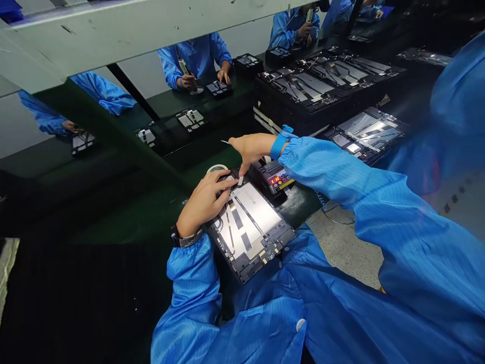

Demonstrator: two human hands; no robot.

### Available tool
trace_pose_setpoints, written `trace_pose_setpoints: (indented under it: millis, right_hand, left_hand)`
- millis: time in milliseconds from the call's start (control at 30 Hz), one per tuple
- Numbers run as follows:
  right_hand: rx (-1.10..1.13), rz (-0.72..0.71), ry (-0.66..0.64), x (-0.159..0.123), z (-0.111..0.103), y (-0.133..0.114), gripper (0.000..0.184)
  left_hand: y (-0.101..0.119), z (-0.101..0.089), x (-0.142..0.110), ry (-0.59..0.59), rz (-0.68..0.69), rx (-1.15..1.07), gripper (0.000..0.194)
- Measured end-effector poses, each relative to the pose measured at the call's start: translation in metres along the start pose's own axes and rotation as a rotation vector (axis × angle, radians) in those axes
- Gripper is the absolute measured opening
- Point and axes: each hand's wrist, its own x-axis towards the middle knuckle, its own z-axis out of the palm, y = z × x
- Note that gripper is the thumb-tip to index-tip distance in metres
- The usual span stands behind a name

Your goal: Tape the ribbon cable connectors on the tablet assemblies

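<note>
An opened tablet (pixel 254 202) lies tilted before me, its silver battery plate, dark flat cables and circuit boards bare. My left hand (pixel 206 199) rests across its upper left edge, fingers stretched out, the fingertips close to a small whitish strip (pixel 241 180). At that strip is the downward fingertip of my right hand (pixel 253 149), whose fingers look pinched on it. A thin white pointed piece (pixel 225 142) sticks out beside another finger of the right hand; what it belongs to is hidden. Behind the left fingers a round white-rimmed item (pixel 217 168) partly shows.
A dark box with a red digital display (pixel 278 179) stands right of the tablet, under my right forearm. Beyond it are another opened tablet (pixel 369 129) and a stacked black tray (pixel 326 76) of tablet parts. Co-workers in blue (pixel 200 58) sit opposite. A pale beam (pixel 132 33) crosses overhead.
</note>
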Motion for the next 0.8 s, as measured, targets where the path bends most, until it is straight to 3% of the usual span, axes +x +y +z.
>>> trace_pose_setpoints:
  millis: [100,300,467,600,700,800]
  right_hand:
    - [-0.077,0.124,-0.014,-0.021,-0.003,-0.003,0.094]
    - [-0.018,0.148,-0.031,-0.042,0.018,0.006,0.098]
    - [0.125,0.123,0.040,-0.052,0.025,0.017,0.103]
    - [0.237,0.072,0.051,-0.063,0.030,0.012,0.104]
    - [0.207,0.065,0.054,-0.067,0.036,0.006,0.105]
    - [0.159,0.061,0.048,-0.067,0.040,0.002,0.104]
  left_hand:
    - [-0.001,0.001,0.000,0.005,0.003,-0.002,0.042]
    - [0.001,-0.002,-0.002,0.002,0.002,-0.007,0.042]
    - [0.005,-0.001,-0.006,-0.002,0.029,0.018,0.041]
    - [0.006,0.001,-0.005,0.001,0.030,0.022,0.039]
    - [0.009,-0.005,-0.007,0.018,0.012,-0.012,0.038]
    - [0.012,-0.021,-0.017,0.116,-0.037,-0.069,0.037]
